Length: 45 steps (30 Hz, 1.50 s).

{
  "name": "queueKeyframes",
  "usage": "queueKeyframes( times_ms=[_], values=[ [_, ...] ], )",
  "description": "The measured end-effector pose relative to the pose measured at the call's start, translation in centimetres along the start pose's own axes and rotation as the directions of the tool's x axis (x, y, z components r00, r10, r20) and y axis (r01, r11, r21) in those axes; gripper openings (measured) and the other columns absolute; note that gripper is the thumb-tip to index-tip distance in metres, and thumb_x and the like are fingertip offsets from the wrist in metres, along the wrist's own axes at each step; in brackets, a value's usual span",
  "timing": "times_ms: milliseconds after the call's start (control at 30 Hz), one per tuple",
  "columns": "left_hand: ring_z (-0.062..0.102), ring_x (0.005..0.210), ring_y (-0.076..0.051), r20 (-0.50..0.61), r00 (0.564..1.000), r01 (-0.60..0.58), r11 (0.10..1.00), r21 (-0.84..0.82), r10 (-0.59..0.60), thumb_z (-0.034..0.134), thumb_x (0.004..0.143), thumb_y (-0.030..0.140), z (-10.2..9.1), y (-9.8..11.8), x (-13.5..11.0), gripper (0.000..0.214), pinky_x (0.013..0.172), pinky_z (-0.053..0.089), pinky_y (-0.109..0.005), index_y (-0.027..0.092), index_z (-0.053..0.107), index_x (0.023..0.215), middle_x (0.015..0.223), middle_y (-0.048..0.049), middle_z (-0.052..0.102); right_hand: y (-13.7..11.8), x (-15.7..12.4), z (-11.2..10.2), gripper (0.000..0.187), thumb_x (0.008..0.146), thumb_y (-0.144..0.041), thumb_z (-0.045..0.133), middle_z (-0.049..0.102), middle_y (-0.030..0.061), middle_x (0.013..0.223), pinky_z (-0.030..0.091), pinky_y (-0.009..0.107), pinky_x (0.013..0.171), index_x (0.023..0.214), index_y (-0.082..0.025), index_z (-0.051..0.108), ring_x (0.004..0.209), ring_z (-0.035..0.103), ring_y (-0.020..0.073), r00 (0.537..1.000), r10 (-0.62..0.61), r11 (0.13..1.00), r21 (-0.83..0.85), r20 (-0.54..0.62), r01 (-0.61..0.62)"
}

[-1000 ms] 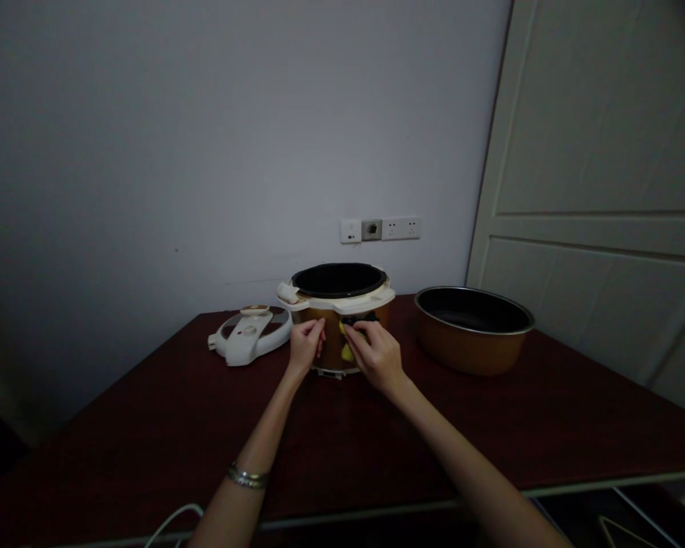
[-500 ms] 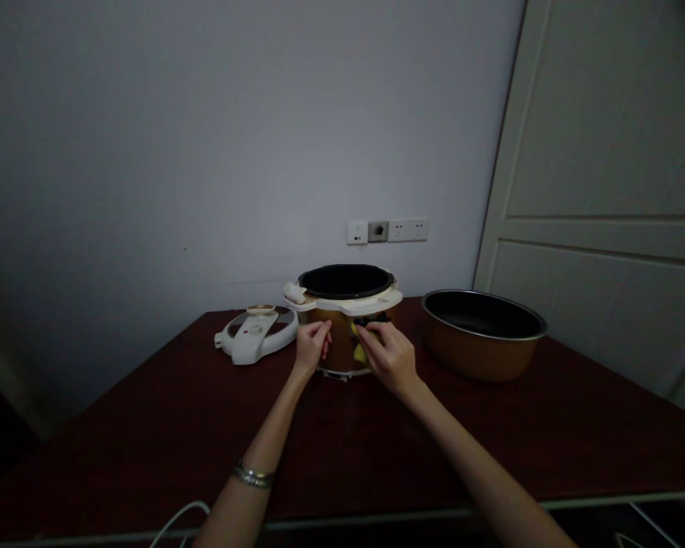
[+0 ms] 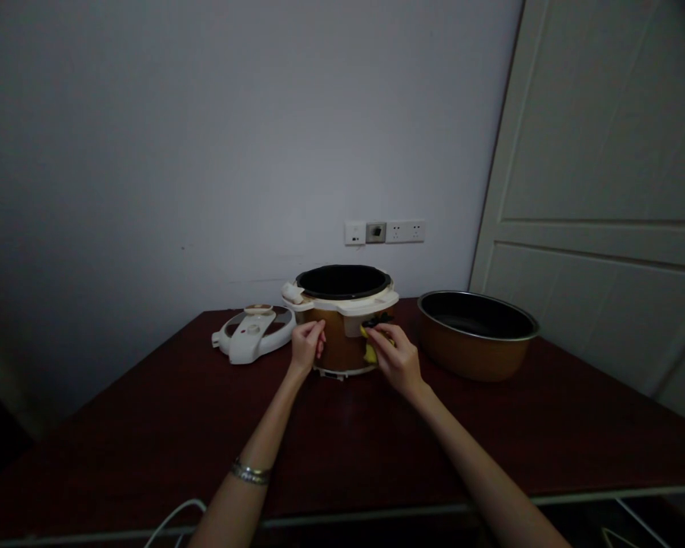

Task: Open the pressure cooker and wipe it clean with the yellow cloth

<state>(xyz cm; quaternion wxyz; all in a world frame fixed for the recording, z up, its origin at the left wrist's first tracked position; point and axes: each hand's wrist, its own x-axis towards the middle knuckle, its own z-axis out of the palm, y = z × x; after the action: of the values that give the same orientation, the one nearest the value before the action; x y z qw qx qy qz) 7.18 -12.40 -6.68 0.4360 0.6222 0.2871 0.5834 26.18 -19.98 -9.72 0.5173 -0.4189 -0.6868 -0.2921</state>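
Observation:
An open pressure-cooker body (image 3: 336, 342) stands on the table, brown with a white collar and a dark pot opening. My left hand (image 3: 307, 344) is closed, fingers curled in, in front of the cooker's left side; what it may hold is hidden. My right hand (image 3: 398, 356) pinches a small yellow-and-black thing (image 3: 371, 353) against or just in front of the cooker's right front. Its kind cannot be made out. Between the two hands, a pale patch (image 3: 352, 326) shows on the cooker's wall.
A white cooker lid (image 3: 254, 335) lies left of the cooker. To the right is a large brown oval pot (image 3: 473, 350) with a dark inside. Sockets (image 3: 405, 231) are on the wall behind the dark red table (image 3: 342, 441). A white cable (image 3: 174, 517) hangs at the front edge.
My right hand has moved slightly right across the cooker's front with the yellow-and-black thing, uncovering the pale patch. My left hand keeps its place by the cooker. The view has shifted a little.

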Motion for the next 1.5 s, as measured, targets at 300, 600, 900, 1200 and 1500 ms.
queueKeyframes(
  times_ms=[300, 600, 900, 1200, 1500],
  values=[
    [0.029, 0.027, -0.005, -0.348, 0.937, 0.017, 0.998, -0.052, -0.034, 0.053, 0.069, 0.035, -1.1, -1.6, 1.4, 0.031, 0.03, 0.019, -0.017, 0.019, 0.044, 0.045, 0.031, 0.0075, 0.035, -0.8, -0.4, 0.5, 0.026, 0.089, -0.016, 0.048, 0.057, 0.0106, 0.1, 0.052, 0.031, 0.078, 0.111, -0.019, 0.062, 0.09, 0.06, 0.0179, 0.992, 0.111, 0.991, 0.08, -0.054, -0.106],
    [0.042, 0.037, -0.006, -0.489, 0.868, 0.063, 0.996, -0.06, -0.084, 0.053, 0.07, 0.04, -3.7, -3.8, 3.0, 0.028, 0.035, 0.032, -0.015, 0.016, 0.05, 0.056, 0.046, 0.0058, 0.045, -2.1, -2.8, -0.6, 0.033, 0.087, -0.01, 0.047, 0.059, 0.0131, 0.107, 0.053, 0.031, 0.074, 0.117, -0.016, 0.058, 0.094, 0.057, 0.0207, 0.925, -0.079, 0.994, -0.039, 0.371, 0.101],
    [0.066, 0.081, -0.019, -0.484, 0.852, 0.198, 0.979, -0.055, -0.2, 0.056, 0.064, 0.016, -6.2, -7.1, 4.5, 0.024, 0.064, 0.053, -0.028, 0.014, 0.064, 0.086, 0.09, -0.0097, 0.069, -3.2, -4.5, 1.2, 0.035, 0.081, -0.007, 0.053, 0.062, 0.0127, 0.111, 0.05, 0.036, 0.078, 0.113, -0.016, 0.062, 0.096, 0.056, 0.0225, 0.836, -0.206, 0.964, -0.042, 0.508, 0.264],
    [0.063, 0.102, -0.024, -0.292, 0.94, 0.165, 0.984, -0.06, -0.176, 0.047, 0.055, 0.0, -5.8, -7.5, 4.4, 0.052, 0.088, 0.049, -0.036, 0.014, 0.069, 0.1, 0.104, -0.0087, 0.071, -6.1, -3.0, 4.1, 0.031, 0.083, -0.007, 0.054, 0.065, 0.0119, 0.103, 0.051, 0.036, 0.078, 0.113, -0.013, 0.06, 0.09, 0.053, 0.0222, 0.808, -0.295, 0.944, 0.021, 0.51, 0.331],
    [0.062, 0.106, -0.024, -0.241, 0.965, 0.099, 0.995, -0.022, -0.101, 0.042, 0.052, -0.004, -5.3, -7.0, 4.1, 0.059, 0.095, 0.046, -0.038, 0.013, 0.069, 0.102, 0.105, -0.0063, 0.071, -6.6, -1.9, 4.7, 0.024, 0.081, -0.006, 0.058, 0.066, 0.0105, 0.095, 0.049, 0.032, 0.074, 0.103, -0.013, 0.063, 0.085, 0.053, 0.0207, 0.796, -0.234, 0.954, -0.026, 0.558, 0.299]
  ],
)
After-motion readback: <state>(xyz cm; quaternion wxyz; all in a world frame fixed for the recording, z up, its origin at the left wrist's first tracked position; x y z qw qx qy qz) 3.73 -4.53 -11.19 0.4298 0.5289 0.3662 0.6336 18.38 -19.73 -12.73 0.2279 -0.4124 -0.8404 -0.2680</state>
